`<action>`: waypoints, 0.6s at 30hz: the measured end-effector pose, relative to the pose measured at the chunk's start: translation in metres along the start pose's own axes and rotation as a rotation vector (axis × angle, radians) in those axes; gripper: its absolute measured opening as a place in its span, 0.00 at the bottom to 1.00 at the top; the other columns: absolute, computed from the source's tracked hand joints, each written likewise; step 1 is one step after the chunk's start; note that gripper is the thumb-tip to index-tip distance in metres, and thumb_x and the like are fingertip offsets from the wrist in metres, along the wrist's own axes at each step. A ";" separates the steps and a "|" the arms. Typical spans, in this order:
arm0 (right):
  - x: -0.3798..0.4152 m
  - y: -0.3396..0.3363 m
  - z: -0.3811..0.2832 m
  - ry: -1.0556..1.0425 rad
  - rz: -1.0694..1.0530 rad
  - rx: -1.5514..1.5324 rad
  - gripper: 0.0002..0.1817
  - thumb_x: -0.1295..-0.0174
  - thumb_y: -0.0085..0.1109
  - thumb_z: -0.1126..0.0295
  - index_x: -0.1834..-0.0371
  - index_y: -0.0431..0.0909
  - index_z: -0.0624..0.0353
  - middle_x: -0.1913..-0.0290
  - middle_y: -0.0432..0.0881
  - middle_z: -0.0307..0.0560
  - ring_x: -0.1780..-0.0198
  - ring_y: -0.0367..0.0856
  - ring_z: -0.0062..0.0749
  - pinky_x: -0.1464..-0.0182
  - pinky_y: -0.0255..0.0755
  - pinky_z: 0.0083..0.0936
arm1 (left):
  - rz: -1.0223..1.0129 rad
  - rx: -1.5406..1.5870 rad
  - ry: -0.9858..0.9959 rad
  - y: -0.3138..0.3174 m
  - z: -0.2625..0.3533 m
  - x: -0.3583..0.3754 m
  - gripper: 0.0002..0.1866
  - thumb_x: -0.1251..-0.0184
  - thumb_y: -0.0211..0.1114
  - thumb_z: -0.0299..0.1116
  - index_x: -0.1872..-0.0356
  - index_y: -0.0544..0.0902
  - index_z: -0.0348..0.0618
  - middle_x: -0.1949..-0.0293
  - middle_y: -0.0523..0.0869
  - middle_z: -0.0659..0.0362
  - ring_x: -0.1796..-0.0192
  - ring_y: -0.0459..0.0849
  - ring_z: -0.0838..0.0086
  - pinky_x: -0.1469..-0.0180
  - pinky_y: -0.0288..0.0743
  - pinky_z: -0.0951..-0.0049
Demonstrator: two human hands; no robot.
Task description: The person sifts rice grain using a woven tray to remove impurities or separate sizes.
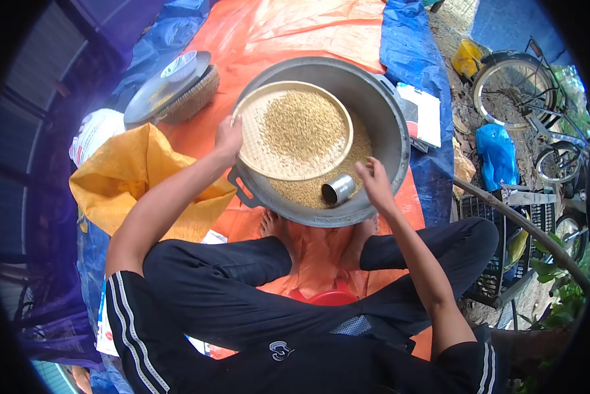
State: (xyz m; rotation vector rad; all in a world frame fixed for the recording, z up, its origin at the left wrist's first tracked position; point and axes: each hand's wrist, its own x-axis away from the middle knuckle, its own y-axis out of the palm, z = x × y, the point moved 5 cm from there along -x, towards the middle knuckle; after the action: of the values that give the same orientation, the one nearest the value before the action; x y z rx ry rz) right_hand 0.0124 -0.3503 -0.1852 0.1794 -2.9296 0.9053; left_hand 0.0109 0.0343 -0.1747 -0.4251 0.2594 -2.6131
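My left hand grips the left rim of a round woven winnowing tray, its fingers partly hidden beneath the edge. Pale brown grain is spread over the tray. The tray is held over a large grey metal pot, whose bottom has more grain. On that grain a metal can lies tilted on its side. My right hand hovers just right of the can, over the pot's front right side, fingers loosely apart and holding nothing.
A yellow sack stands left of the pot. Behind it, a basket carries a grey lid and a bowl. A red plastic item sits between my legs. Orange tarpaulin covers the ground; bicycles stand at right.
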 end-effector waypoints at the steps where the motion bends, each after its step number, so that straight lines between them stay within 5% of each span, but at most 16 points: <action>1: 0.000 0.009 -0.004 0.220 -0.186 -0.472 0.33 0.37 0.54 0.44 0.43 0.68 0.64 0.52 0.78 0.48 0.55 0.78 0.35 0.51 0.71 0.36 | -0.024 0.000 -0.004 0.006 0.002 0.007 0.18 0.23 0.47 0.40 0.52 0.76 0.33 0.61 0.84 0.51 0.61 0.82 0.70 0.57 0.75 0.66; 4: 0.007 0.015 -0.042 0.260 -0.386 -0.931 0.26 0.29 0.44 0.48 0.48 0.71 0.63 0.57 0.79 0.44 0.61 0.77 0.26 0.58 0.72 0.29 | -0.117 0.064 -0.002 0.030 0.000 0.017 0.17 0.22 0.45 0.40 0.50 0.74 0.34 0.61 0.83 0.55 0.63 0.83 0.74 0.59 0.78 0.70; 8: -0.006 -0.015 -0.035 0.188 -0.137 -0.513 0.20 0.27 0.39 0.56 0.52 0.73 0.64 0.62 0.81 0.43 0.64 0.79 0.24 0.61 0.74 0.24 | -0.191 0.188 -0.048 0.055 -0.006 0.023 0.23 0.22 0.41 0.43 0.48 0.75 0.32 0.58 0.84 0.52 0.59 0.82 0.71 0.54 0.75 0.69; 12: 0.012 -0.022 -0.048 0.033 -0.103 -0.463 0.18 0.28 0.40 0.58 0.58 0.72 0.63 0.69 0.77 0.42 0.70 0.77 0.24 0.67 0.74 0.23 | -0.360 0.131 -0.197 0.056 0.024 0.033 0.23 0.21 0.38 0.42 0.50 0.76 0.32 0.60 0.84 0.52 0.60 0.83 0.72 0.53 0.76 0.68; 18: 0.002 -0.061 -0.029 0.079 0.021 -0.491 0.18 0.27 0.40 0.59 0.68 0.72 0.61 0.77 0.72 0.38 0.78 0.69 0.19 0.77 0.63 0.21 | -0.404 0.029 -0.147 0.077 0.025 0.048 0.23 0.22 0.38 0.42 0.54 0.79 0.35 0.62 0.85 0.55 0.65 0.84 0.72 0.59 0.78 0.70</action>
State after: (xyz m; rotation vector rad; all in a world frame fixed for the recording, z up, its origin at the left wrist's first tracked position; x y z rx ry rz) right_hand 0.0190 -0.3840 -0.1276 0.0790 -2.9705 0.1687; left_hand 0.0114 -0.0583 -0.1592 -0.7206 0.0923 -2.9519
